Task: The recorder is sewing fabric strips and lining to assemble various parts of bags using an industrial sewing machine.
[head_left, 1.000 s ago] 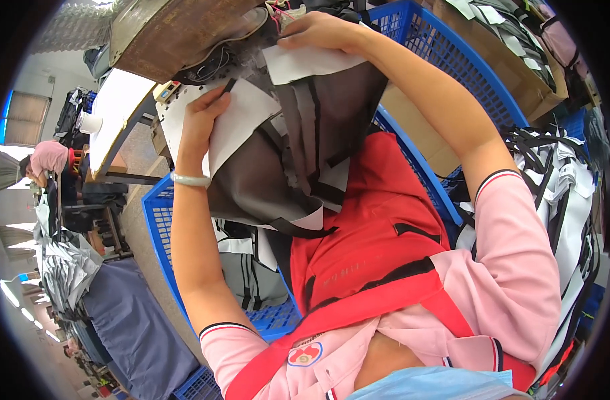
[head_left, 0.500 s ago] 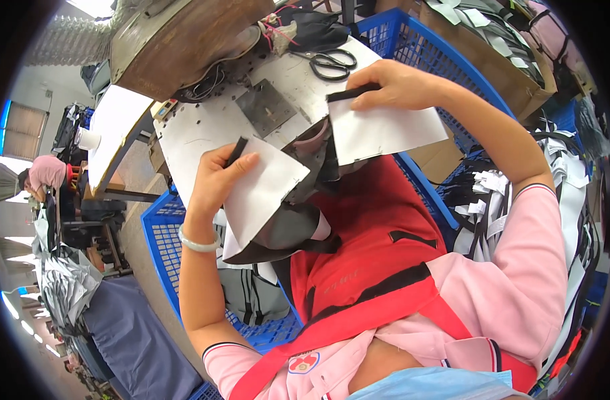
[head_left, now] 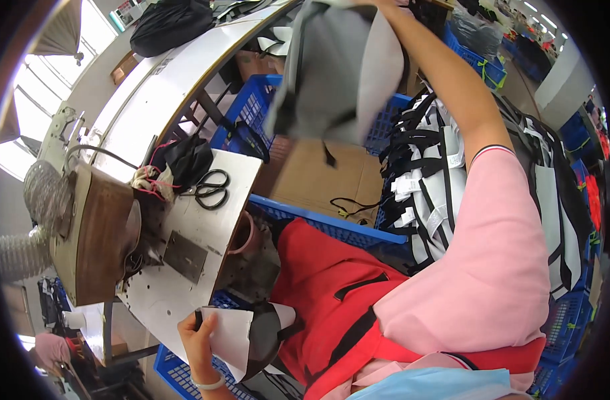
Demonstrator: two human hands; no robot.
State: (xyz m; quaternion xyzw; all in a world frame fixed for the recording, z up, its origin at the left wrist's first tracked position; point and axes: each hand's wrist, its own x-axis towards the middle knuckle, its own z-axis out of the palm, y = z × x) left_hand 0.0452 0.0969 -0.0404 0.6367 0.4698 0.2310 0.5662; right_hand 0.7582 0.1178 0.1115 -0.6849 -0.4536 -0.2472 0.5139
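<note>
From my end: white-topped worktable [head_left: 220, 227] left, black-handled scissors [head_left: 210, 187] and crumpled black cloth [head_left: 189, 160] far, grey rectangular metal plate [head_left: 185, 258] nearer.

No words or numbers can be made out. White labels [head_left: 406, 183] lie among the black-strapped white pieces [head_left: 428, 165] piled beside the blue crate [head_left: 332, 226]; they seem to bear faint print, too small and blurred to read.

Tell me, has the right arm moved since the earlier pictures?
Yes: the right arm has swung rightward, away from the white table with the scissors.
</note>
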